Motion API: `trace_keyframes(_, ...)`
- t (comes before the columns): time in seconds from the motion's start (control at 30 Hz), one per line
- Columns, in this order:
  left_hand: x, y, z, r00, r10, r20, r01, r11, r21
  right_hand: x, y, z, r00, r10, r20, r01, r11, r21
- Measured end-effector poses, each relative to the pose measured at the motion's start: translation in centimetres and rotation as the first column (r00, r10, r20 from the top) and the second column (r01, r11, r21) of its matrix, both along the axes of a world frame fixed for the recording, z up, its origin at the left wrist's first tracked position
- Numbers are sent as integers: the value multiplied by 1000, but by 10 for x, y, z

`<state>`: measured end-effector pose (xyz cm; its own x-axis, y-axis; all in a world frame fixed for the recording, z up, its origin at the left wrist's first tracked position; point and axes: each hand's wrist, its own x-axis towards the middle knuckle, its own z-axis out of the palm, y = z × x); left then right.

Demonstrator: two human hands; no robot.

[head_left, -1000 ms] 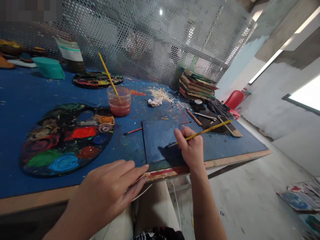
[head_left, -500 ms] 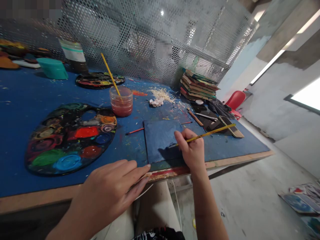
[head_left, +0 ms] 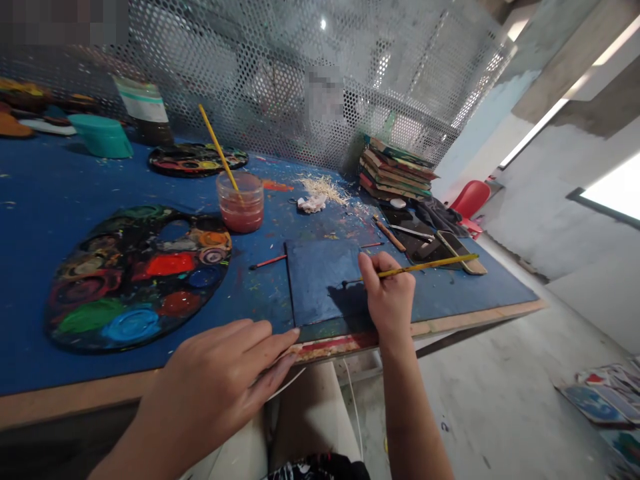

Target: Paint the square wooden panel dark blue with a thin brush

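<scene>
one slip of the left hand (head_left: 220, 380), fingers open and flat beside the blue board (head_left: 315, 277), might let it skid under the brush (head_left: 430, 265) pinched in the right hand (head_left: 389, 300).

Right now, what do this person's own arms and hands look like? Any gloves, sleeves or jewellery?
Both are uncovered. The left hand and right hand wear no gloves, and no rings show. The left forearm and right forearm have no sleeves, watch or bracelet as far as the picture's lower edge. No markings or paint stains can be made out on them.
</scene>
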<state>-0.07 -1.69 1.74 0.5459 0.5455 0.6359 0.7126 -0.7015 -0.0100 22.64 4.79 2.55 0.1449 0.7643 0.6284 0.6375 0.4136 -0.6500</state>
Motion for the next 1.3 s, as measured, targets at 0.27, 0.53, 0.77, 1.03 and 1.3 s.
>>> trace_keyframes(0.27,0,0,-1,1000,4,12,-4,1000,-18,-6,0,1,999,45,1,-45,999,-6)
trace_keyframes(0.53,1,0,0,1000,3,6,-3,1000,-15,-5,0,3,999,54,8,-54,999,-10)
trace_keyframes(0.77,0,0,-2,1000,12,8,-12,1000,-24,-14,-2,5,980,194,48,-189,977,-96)
trace_keyframes(1.03,1,0,0,1000,-6,31,8,998,-69,-28,-2,13,945,322,56,-309,935,-176)
trace_keyframes(1.3,-1,-2,-2,999,2,33,-1,999,-50,20,-17,-3,952,-252,-175,247,968,-53)
